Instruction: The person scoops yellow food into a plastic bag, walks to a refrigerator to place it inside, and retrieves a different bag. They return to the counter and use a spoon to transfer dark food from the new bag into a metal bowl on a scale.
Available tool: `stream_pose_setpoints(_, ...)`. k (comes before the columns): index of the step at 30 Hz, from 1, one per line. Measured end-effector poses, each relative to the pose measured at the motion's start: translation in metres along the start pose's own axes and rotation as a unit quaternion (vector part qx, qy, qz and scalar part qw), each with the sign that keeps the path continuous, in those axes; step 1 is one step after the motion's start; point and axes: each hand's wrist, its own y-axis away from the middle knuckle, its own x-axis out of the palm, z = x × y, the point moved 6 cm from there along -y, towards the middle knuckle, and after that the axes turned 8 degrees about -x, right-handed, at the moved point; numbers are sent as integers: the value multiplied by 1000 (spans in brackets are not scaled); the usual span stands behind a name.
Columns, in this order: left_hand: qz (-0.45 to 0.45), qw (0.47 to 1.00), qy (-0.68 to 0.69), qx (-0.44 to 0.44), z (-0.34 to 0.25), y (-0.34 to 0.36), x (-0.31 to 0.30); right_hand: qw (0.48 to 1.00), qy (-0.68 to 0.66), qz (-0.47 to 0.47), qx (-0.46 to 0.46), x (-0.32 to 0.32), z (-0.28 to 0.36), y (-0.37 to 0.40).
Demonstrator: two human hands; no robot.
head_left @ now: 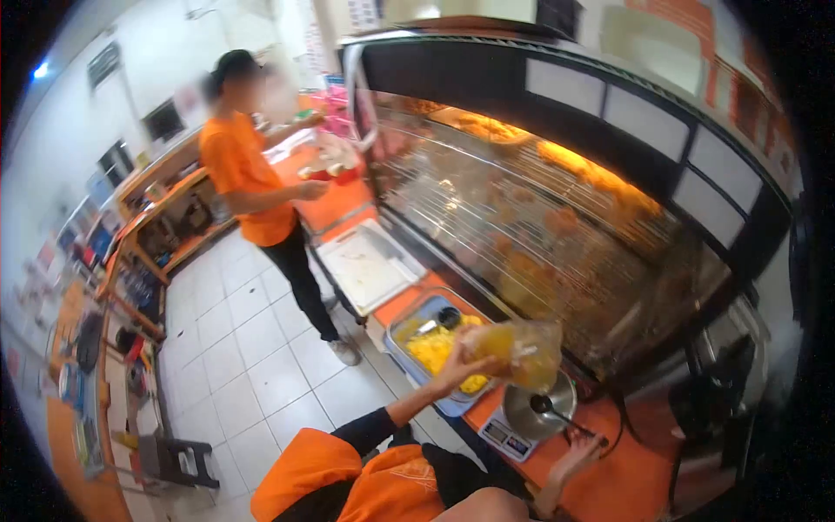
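Note:
My left hand point(478, 355) is closed on a clear plastic bag point(532, 355) with yellow contents. The bag hangs over the near side of a metal bowl point(561, 402), which rests on a white kitchen scale point(507, 437). Inside the bowl lies the dark head of a ladle point(565, 418). The ladle's handle slants over the rim to my right hand point(578, 454), whose fingers close around its end. Left of the bowl, a metal tray point(400, 335) of yellow food pieces holds a scoop point(439, 320).
A lit glass food warmer point(539, 217) stands along the back of the orange counter point(622, 478). A white tray point(370, 265) sits farther left. Another person in an orange shirt point(239, 161) stands at the counter holding red-and-white items. A dark stool point(178, 461) is on the tiled floor.

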Motion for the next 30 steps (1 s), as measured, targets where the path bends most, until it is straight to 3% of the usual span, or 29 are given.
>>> stream_pose_setpoints(4,-9,999,-31,-14,-22,11,3,999,47,-16,14,-4,2,-1)
stream_pose_setpoints(13,-11,998,49,-44,-25,21,-2,995,101,14,-22,18,6,7)
stream_pose_setpoints(23,-29,987,140,-67,-9,29,-11,970,202,52,-127,32,25,27)
stream_pose_setpoints(30,37,963,260,-64,-8,43,-15,925,278,69,-250,40,50,43)
